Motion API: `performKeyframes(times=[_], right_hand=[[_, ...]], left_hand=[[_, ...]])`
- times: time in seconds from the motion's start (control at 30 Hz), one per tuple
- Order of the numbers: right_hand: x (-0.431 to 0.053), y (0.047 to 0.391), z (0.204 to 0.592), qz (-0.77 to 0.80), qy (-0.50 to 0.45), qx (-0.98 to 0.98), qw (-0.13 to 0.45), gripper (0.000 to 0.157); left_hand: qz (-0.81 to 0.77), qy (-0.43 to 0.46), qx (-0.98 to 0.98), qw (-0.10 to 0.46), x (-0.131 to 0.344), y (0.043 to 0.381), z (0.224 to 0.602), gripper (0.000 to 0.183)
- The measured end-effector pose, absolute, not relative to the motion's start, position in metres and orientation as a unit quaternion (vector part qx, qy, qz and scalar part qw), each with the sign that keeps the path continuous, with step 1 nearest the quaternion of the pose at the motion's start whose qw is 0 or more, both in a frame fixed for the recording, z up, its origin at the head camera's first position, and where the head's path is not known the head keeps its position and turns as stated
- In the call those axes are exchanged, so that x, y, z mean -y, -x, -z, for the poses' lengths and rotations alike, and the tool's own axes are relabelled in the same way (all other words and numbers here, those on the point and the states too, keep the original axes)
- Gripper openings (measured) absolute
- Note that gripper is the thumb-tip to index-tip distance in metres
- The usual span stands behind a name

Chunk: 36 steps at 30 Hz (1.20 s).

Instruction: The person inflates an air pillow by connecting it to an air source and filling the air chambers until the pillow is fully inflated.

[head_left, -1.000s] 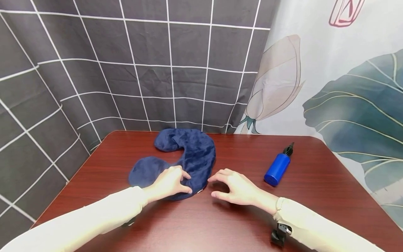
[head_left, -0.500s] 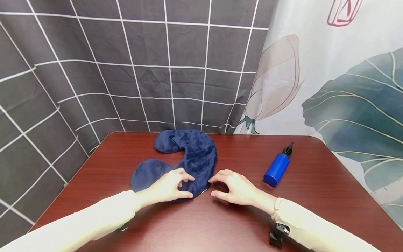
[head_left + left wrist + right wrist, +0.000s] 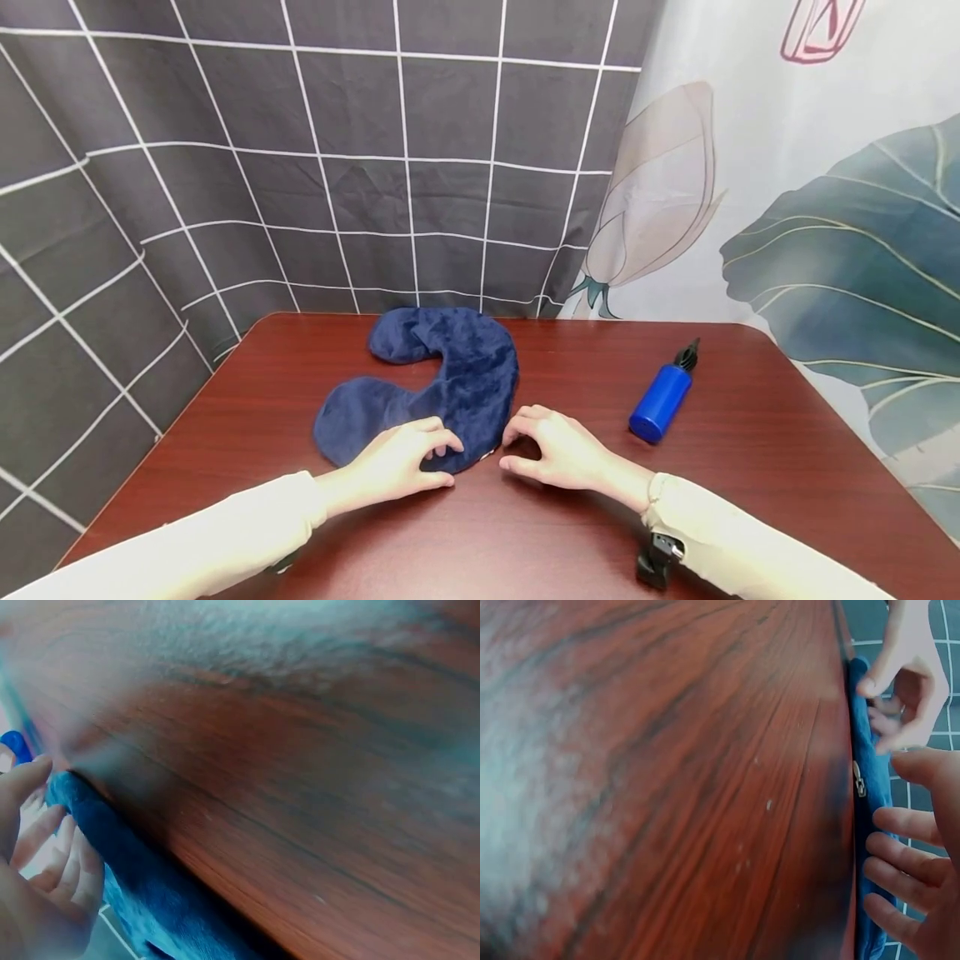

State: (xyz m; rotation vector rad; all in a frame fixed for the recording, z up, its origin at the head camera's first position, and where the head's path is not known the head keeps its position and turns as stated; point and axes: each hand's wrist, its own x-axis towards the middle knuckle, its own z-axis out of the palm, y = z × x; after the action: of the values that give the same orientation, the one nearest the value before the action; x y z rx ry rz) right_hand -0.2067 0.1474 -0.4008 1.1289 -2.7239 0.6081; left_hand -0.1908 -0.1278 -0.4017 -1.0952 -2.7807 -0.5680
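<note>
A flat navy plush neck pillow (image 3: 480, 375), shaped like a C with its gap to the left, lies on the table. My left hand (image 3: 401, 462) is over its near edge, with bent, spread fingers and nothing gripped. By the right near edge, my right hand (image 3: 566, 450) has loosely bent fingers, thumb apart, and holds nothing. In the right wrist view a metal zipper pull (image 3: 859, 780) shows on the pillow's side, close to the right fingers (image 3: 904, 855). Whether either hand's fingertips touch the fabric, I cannot tell.
A blue cylinder (image 3: 660, 404) with a black tapered end lies at the right on the reddish-brown table (image 3: 570, 358). Behind stand a dark grey curtain (image 3: 360, 192) with white grid lines and a pale curtain (image 3: 750, 283) with plant prints. A small black device (image 3: 658, 560) is on the right wrist.
The pillow has shifted slightly to the right. My left hand has drawn back a little toward me, down in the head view. The right hand has barely moved; the blue cylinder lies still.
</note>
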Motion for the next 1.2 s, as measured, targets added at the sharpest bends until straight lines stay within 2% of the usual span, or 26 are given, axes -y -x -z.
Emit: performKeyframes(times=[0.33, 0.53, 0.73, 1.2], right_hand=[[-0.138, 0.208, 0.406, -0.198, -0.374, 0.904, 0.057, 0.019], [-0.133, 0.211, 0.407, -0.192, -0.367, 0.908, 0.059, 0.02], [-0.129, 0.211, 0.406, -0.191, -0.356, 0.913, 0.064, 0.022], [-0.109, 0.211, 0.407, -0.177, -0.299, 0.926, 0.151, 0.039]], left_hand=[[0.166, 0.366, 0.914, 0.055, 0.119, 0.197, 0.404, 0.021], [0.163, 0.366, 0.914, 0.067, 0.119, 0.199, 0.406, 0.023], [0.22, 0.371, 0.901, 0.048, 0.12, 0.204, 0.407, 0.026], [0.341, 0.357, 0.87, -0.015, 0.127, 0.208, 0.404, 0.029]])
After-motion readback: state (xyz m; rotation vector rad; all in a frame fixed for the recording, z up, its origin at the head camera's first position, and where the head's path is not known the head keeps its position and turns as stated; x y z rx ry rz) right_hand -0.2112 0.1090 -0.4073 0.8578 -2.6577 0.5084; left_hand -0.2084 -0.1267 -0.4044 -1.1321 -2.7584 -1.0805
